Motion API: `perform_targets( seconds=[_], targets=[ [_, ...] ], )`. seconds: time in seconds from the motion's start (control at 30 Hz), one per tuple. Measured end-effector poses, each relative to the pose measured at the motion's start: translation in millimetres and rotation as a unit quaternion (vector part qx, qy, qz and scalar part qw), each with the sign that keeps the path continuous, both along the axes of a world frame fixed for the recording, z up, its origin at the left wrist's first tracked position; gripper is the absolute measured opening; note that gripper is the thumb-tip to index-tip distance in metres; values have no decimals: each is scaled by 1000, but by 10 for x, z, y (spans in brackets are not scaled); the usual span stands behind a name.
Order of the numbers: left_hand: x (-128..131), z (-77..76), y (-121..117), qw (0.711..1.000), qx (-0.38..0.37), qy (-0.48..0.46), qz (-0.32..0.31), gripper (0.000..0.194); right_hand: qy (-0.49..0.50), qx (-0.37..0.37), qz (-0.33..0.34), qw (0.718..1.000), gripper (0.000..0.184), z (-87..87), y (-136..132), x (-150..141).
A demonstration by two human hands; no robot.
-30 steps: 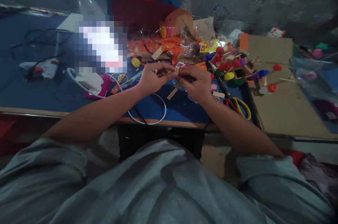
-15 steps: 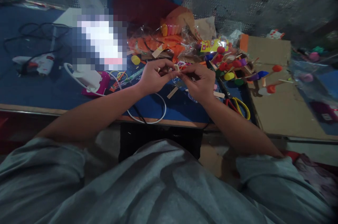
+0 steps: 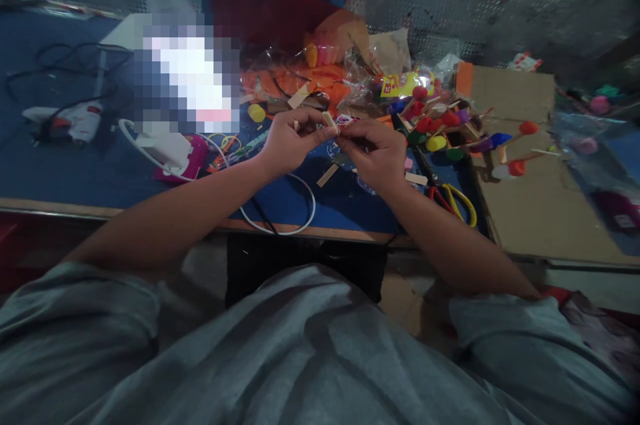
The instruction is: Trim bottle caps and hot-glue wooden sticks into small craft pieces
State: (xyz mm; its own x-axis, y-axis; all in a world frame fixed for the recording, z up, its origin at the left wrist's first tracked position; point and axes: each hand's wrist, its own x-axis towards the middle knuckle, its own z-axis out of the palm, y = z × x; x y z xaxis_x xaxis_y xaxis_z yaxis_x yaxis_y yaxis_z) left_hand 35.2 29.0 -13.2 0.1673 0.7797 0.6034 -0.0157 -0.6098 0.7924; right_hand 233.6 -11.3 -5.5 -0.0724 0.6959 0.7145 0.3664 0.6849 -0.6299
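A short, pale piece of wooden stick (image 3: 330,121) is pinched in the fingers of my left hand (image 3: 293,143), above the blue table. My right hand (image 3: 377,153) is closed too, its fingertips meeting the lower end of that piece. Whether those fingertips hold anything else is too small to tell. Just below the hands, another flat wooden stick piece (image 3: 328,175) lies on the table. By my right wrist rest a further pale strip (image 3: 416,179) and scissors (image 3: 453,201) with red and yellow handles.
Colourful clay-like pieces on sticks (image 3: 440,121) crowd the right, beside a cardboard sheet (image 3: 540,205). At left are a glue gun (image 3: 83,123), a white adapter (image 3: 170,151) on a magenta box and a looped white cable (image 3: 314,201). Orange material (image 3: 285,83) and plastic wrappers lie behind.
The wooden piece between my fingers has been turned, and more of its length now shows above the left thumb. Both hands stay in nearly the same place.
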Motion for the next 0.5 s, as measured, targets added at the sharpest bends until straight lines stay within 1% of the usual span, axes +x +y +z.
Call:
perform_targets(
  seconds=[0.1, 0.17, 0.3, 0.4, 0.5],
  targets=[
    [-4, -6, -8, 1000, -9, 6, -7, 51, 32, -11, -3, 999, 20, -5, -7, 5],
    [-12, -6, -13, 999, -21, 10, -23, 52, 35, -12, 1, 999, 20, -7, -10, 14],
    [-16, 7, -17, 999, -32, 3, -39, 55, 24, -20, 15, 999, 28, -37, -3, 20],
    [-8, 14, -18, 999, -35, -2, -40, 52, 36, -37, 34, 998, 35, -84, 14, 1],
    [-8, 7, -13, 999, -37, -5, -38, 51, 52, -55, 44, 996, 39, -114, 34, -11]
  ],
)
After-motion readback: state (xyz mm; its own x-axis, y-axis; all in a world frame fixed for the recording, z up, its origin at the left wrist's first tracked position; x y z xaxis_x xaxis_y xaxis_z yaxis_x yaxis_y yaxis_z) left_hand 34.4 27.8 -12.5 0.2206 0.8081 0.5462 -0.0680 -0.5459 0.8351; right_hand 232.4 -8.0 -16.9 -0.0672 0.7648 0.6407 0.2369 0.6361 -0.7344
